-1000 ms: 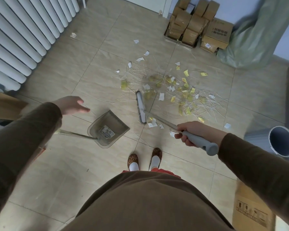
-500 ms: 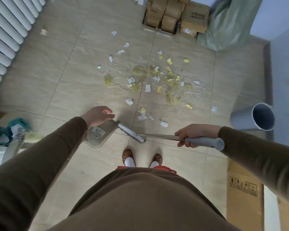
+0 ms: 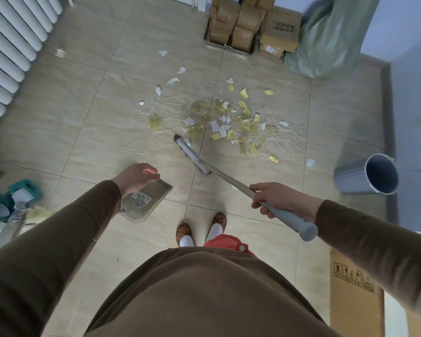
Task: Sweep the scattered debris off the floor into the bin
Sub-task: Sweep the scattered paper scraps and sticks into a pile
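Note:
Scattered debris (image 3: 229, 122), made of white and yellow paper scraps and thin sticks, lies on the tiled floor ahead of me. My right hand (image 3: 277, 199) grips the grey handle of a broom, and the broom head (image 3: 192, 154) rests on the floor at the pile's near left edge. My left hand (image 3: 136, 177) hovers over the far rim of a translucent dustpan (image 3: 151, 198), fingers loosely curled with nothing seen in them. The dustpan lies flat just left of my feet. A grey bin (image 3: 350, 177) leans on its side at the right, its mouth turned towards me.
A white radiator (image 3: 15, 45) runs along the left wall. Cardboard boxes (image 3: 250, 25) and a green bag (image 3: 331, 37) stand against the far wall. Another carton (image 3: 355, 295) lies at the bottom right and cloth clutter (image 3: 7, 203) at the left. My feet (image 3: 199, 229) stand on the tiles.
The broom head, pulled back against the dustpan half a second ago, has swung out to the pile's near edge. My left hand has come down over the dustpan.

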The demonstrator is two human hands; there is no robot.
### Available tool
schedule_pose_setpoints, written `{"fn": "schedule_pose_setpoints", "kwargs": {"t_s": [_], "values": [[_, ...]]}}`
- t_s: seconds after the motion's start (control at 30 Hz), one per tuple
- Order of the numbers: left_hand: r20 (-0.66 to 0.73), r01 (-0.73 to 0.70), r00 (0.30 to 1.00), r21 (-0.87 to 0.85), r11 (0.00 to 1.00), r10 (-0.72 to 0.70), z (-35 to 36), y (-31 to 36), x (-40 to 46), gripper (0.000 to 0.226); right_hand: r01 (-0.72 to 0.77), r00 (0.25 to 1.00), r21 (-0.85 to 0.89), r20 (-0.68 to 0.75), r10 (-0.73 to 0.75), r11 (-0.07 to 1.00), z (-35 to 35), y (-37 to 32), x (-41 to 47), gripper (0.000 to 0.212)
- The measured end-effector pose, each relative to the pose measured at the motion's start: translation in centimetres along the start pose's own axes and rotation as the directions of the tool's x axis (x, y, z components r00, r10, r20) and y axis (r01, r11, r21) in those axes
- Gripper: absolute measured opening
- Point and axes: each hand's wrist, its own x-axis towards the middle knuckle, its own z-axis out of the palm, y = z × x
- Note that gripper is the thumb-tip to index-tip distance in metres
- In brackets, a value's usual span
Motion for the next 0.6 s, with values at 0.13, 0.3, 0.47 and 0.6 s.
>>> {"fn": "schedule_pose_setpoints", "kwargs": {"t_s": [0.13,0.3,0.47,0.6], "values": [[-0.032,0.001,0.999,-0.026,1.000,-0.002,-0.6,0.9,0.1,0.031,0.034,0.994,0.085,0.101,-0.043,0.996,3.3,-3.5,1.7,0.052],[-0.103,0.024,0.994,-0.040,0.999,-0.028,-2.4,1.2,0.7,0.030,-0.082,0.935,0.290,0.355,-0.028,0.954,8.1,-10.8,6.7,0.012],[-0.167,0.083,0.982,-0.045,0.995,-0.090,-3.8,1.6,3.0,0.028,-0.358,0.781,0.487,0.624,-0.030,0.797,11.9,-18.1,14.4,0.009],[-0.184,0.170,0.966,-0.067,0.983,-0.180,-4.6,2.5,5.6,0.029,-0.406,0.748,0.519,0.661,-0.052,0.752,11.7,-22.4,19.3,0.015]]}}
